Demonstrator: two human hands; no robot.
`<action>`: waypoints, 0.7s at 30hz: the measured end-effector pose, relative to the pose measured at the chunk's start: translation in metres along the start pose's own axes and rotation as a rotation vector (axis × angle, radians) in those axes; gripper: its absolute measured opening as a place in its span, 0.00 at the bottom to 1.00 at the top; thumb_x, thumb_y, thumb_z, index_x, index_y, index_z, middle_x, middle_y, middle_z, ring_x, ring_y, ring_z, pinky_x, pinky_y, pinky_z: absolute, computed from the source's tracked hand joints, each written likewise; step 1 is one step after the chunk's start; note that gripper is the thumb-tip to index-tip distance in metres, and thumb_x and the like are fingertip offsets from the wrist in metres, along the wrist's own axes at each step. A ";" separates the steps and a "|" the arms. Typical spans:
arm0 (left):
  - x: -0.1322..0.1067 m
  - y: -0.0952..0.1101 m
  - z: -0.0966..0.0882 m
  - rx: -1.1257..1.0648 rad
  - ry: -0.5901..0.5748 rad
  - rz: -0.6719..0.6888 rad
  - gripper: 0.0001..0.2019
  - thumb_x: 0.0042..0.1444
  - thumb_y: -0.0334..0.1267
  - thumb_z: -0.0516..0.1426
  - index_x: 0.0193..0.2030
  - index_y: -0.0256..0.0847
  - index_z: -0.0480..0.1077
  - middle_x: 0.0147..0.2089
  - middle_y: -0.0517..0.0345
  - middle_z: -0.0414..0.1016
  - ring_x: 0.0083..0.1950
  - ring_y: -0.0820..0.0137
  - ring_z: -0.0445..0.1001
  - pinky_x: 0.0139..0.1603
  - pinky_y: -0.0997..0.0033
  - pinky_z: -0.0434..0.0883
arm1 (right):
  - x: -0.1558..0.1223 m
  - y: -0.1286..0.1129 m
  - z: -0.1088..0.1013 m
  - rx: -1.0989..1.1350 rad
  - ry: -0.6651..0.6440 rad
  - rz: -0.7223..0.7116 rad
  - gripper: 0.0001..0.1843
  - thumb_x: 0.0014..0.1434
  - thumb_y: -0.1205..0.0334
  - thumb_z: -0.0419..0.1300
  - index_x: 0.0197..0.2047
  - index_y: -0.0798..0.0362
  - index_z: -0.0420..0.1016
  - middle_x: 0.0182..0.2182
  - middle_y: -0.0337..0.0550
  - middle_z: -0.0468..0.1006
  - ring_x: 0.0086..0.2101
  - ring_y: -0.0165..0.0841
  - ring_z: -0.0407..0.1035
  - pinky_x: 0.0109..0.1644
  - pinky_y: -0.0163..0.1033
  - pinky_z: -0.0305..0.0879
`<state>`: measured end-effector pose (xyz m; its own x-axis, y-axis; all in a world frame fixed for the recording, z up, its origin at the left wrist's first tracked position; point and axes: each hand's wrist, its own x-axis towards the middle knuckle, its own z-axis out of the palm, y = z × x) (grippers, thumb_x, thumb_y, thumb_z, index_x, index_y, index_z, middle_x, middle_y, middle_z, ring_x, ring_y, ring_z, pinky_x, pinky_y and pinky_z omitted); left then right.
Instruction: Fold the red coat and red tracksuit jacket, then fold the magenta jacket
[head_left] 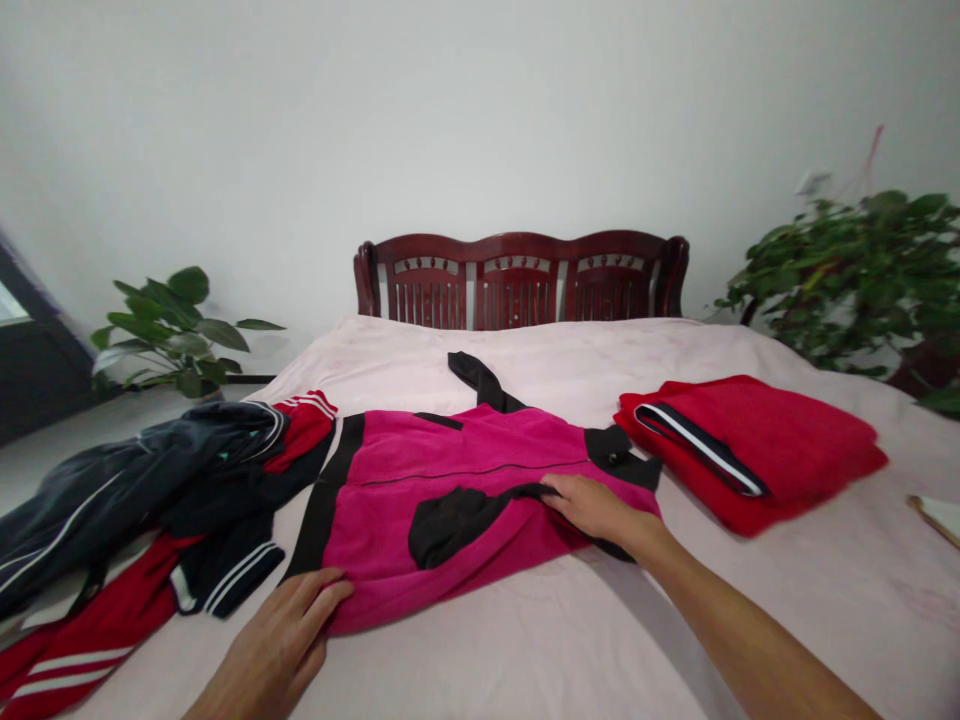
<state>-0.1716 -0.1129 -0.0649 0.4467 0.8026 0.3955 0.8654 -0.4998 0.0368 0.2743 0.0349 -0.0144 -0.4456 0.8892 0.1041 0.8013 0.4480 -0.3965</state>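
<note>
A magenta jacket (435,445) with black trim and black sleeves lies on its back with the zip closed, its collar to the right and its hem to the left. My right hand (589,508) is closed on the near side of the jacket by the black sleeve, which is folded across the front. At the near corner of the black hem, my left hand (289,625) grips the fabric, thumb hidden. The far sleeve (480,375) stretches away towards the headboard.
Folded red clothes (780,440) with a navy-and-white striped edge lie stacked at right. On the left is a loose heap of dark and red garments (217,480). The pink bedsheet (555,650) spreads beneath everything, with a dark wooden headboard (517,285) behind. Leafy plants (847,275) flank the bed.
</note>
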 end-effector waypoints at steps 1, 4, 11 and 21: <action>0.007 -0.002 -0.002 -0.046 -0.014 -0.020 0.24 0.53 0.28 0.53 0.56 0.52 0.69 0.56 0.57 0.75 0.54 0.64 0.75 0.56 0.69 0.70 | 0.004 0.002 -0.005 0.124 0.000 -0.003 0.13 0.63 0.59 0.51 0.41 0.49 0.77 0.41 0.43 0.81 0.42 0.36 0.74 0.48 0.40 0.66; 0.036 -0.011 -0.017 -0.193 -0.114 -0.153 0.17 0.55 0.30 0.50 0.49 0.49 0.71 0.50 0.59 0.77 0.49 0.67 0.77 0.49 0.73 0.71 | 0.020 0.015 -0.028 0.434 0.263 0.225 0.15 0.61 0.59 0.50 0.39 0.52 0.77 0.38 0.44 0.82 0.41 0.38 0.74 0.47 0.42 0.68; 0.112 -0.052 -0.025 -0.335 -0.328 -0.482 0.11 0.54 0.36 0.47 0.33 0.43 0.71 0.31 0.60 0.76 0.35 0.65 0.76 0.38 0.71 0.68 | 0.020 0.044 -0.081 0.325 0.705 0.566 0.24 0.57 0.61 0.54 0.56 0.57 0.70 0.51 0.56 0.75 0.51 0.45 0.69 0.56 0.50 0.63; 0.079 -0.075 -0.020 -0.420 -0.203 -0.579 0.34 0.48 0.58 0.61 0.59 0.41 0.67 0.49 0.50 0.79 0.51 0.56 0.77 0.50 0.64 0.71 | -0.050 0.008 0.004 -0.316 0.491 0.268 0.31 0.58 0.50 0.59 0.63 0.50 0.63 0.60 0.54 0.67 0.58 0.49 0.63 0.57 0.54 0.61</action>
<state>-0.2052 -0.0184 -0.0180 0.0138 0.9995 0.0298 0.8333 -0.0279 0.5521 0.3012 -0.0062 -0.0262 -0.0389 0.8798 0.4738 0.9720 0.1433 -0.1863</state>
